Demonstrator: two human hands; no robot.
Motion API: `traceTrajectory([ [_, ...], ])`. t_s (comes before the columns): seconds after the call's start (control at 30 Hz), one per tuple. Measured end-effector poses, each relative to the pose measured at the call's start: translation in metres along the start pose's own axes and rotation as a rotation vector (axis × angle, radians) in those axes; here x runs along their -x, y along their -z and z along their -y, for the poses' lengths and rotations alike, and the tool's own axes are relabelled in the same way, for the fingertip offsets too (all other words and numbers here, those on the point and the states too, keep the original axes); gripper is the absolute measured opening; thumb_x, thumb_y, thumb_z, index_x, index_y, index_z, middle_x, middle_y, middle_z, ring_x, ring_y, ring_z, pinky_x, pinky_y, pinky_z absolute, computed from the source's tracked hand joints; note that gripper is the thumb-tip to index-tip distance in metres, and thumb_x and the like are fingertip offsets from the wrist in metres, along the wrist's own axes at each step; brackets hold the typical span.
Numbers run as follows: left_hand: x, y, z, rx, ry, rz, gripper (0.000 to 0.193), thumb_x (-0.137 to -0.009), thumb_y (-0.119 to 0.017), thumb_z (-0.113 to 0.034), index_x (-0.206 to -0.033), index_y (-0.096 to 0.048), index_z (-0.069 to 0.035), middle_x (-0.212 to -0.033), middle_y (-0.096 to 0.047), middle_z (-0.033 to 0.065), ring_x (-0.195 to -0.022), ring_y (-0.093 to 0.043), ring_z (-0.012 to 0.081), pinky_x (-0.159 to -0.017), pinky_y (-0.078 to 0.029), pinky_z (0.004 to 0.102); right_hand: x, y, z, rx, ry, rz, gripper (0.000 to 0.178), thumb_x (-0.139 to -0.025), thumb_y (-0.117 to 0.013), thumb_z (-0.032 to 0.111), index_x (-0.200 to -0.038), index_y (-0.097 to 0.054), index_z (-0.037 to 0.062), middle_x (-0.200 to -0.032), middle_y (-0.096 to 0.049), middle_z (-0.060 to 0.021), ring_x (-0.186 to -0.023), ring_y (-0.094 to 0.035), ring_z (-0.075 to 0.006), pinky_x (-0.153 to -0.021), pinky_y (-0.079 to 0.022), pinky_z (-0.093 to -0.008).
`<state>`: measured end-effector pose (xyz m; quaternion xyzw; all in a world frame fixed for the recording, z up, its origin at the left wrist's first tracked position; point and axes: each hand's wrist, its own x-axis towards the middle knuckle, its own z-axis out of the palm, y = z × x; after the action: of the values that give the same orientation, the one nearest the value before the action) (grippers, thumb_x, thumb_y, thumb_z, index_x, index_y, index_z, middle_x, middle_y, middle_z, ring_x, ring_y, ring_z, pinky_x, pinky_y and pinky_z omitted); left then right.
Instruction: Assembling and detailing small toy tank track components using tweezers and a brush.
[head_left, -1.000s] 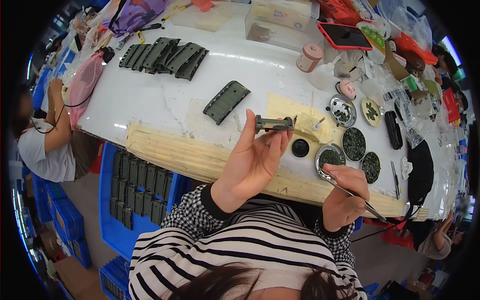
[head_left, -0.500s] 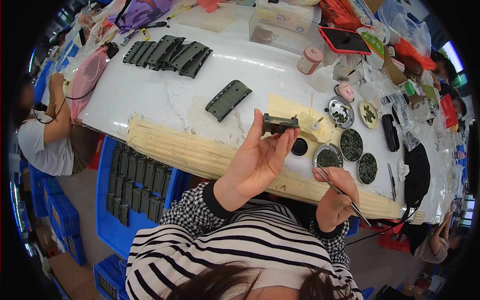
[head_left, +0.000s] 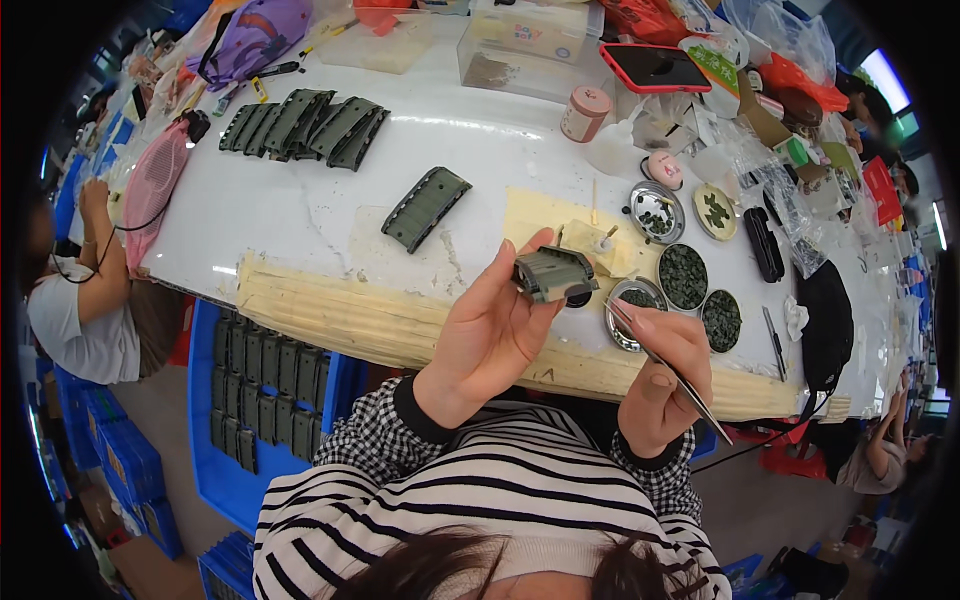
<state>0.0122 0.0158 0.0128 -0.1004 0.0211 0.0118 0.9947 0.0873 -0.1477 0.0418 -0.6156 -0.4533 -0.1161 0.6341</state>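
Note:
My left hand (head_left: 492, 330) holds a dark green curved plastic part (head_left: 556, 273) by its edges, tilted over the table's front edge. Metal tweezers (head_left: 683, 388) are gripped in my right hand (head_left: 664, 375), their tips pointing up and left toward the part without touching it. Whether the tips hold anything is too small to tell. Just beyond the tips stands a round metal tin (head_left: 622, 330) of small dark green pieces. Two more round dishes, a middle one (head_left: 683, 277) and a right one (head_left: 721, 321), hold similar pieces. Another green part (head_left: 426, 208) lies alone on the white table.
A stack of green parts (head_left: 300, 125) lies at the far left. Below the wooden table edge (head_left: 330, 305), a blue crate (head_left: 205, 440) holds rows of them. A phone (head_left: 655, 68), a pink jar (head_left: 586, 113) and a black case (head_left: 763, 245) are to the right. Another person (head_left: 80, 310) sits at left.
My left hand has turned the green part so that its broad face shows. My right hand has moved slightly left and up with the tweezers, nearer the part. The whole view has shifted a little.

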Motion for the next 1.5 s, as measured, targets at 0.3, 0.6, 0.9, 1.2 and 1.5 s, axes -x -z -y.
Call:
traceTrajectory([
  [0.3,-0.001,-0.008,0.002,-0.214,-0.05,0.055,0.056,-0.103,-0.036,-0.021,-0.152,-0.01,-0.019,-0.146,-0.026,0.0297,-0.128,-0.047,0.0322,-0.088,-0.059,0.0315,-0.004,0.004,0.007,0.11,-0.006,0.083,0.027,-0.08,-0.058,0.001,-0.106,-0.067,-0.0017,-0.104,-0.067,-0.0186,-0.093,-0.065,-0.0249,-0.08,-0.05,-0.0288],
  [0.6,0.0,-0.004,-0.001,-0.304,-0.062,0.15,0.056,-0.102,-0.039,-0.019,-0.151,-0.013,-0.022,-0.143,-0.034,0.0276,-0.126,-0.05,0.0296,-0.096,-0.053,0.0354,-0.005,0.004,0.008,0.129,-0.015,0.111,0.027,-0.08,-0.06,-0.001,-0.106,-0.068,-0.0015,-0.104,-0.067,-0.0179,-0.095,-0.066,-0.0259,-0.08,-0.051,-0.0294],
  [0.9,0.001,-0.003,-0.002,-0.323,-0.056,0.161,0.055,-0.101,-0.042,-0.02,-0.15,-0.017,-0.023,-0.142,-0.038,0.0255,-0.125,-0.051,0.0277,-0.1,-0.05,0.037,-0.007,0.005,0.01,0.143,-0.001,0.141,0.029,-0.079,-0.062,-0.002,-0.107,-0.068,-0.0004,-0.105,-0.066,-0.018,-0.096,-0.067,-0.0271,-0.08,-0.052,-0.0303],
  [1.2,0.001,-0.005,0.0,-0.298,-0.071,0.103,0.056,-0.102,-0.038,-0.02,-0.151,-0.012,-0.02,-0.144,-0.031,0.0282,-0.124,-0.052,0.0302,-0.09,-0.058,0.031,-0.01,0.005,0.009,0.088,0.024,0.185,0.031,-0.077,-0.062,-0.006,-0.107,-0.067,-0.0024,-0.105,-0.065,-0.0172,-0.102,-0.066,-0.0312,-0.084,-0.054,-0.0336],
  [1.5,0.001,-0.006,0.0,-0.301,-0.079,0.07,0.056,-0.102,-0.037,-0.02,-0.152,-0.01,-0.018,-0.145,-0.029,0.0295,-0.124,-0.052,0.0316,-0.087,-0.06,0.0306,-0.012,0.01,0.003,0.091,0.087,0.239,0.031,-0.076,-0.066,0.001,-0.107,-0.068,-0.0034,-0.108,-0.065,-0.0196,-0.098,-0.066,-0.0299,-0.081,-0.053,-0.0326],
])
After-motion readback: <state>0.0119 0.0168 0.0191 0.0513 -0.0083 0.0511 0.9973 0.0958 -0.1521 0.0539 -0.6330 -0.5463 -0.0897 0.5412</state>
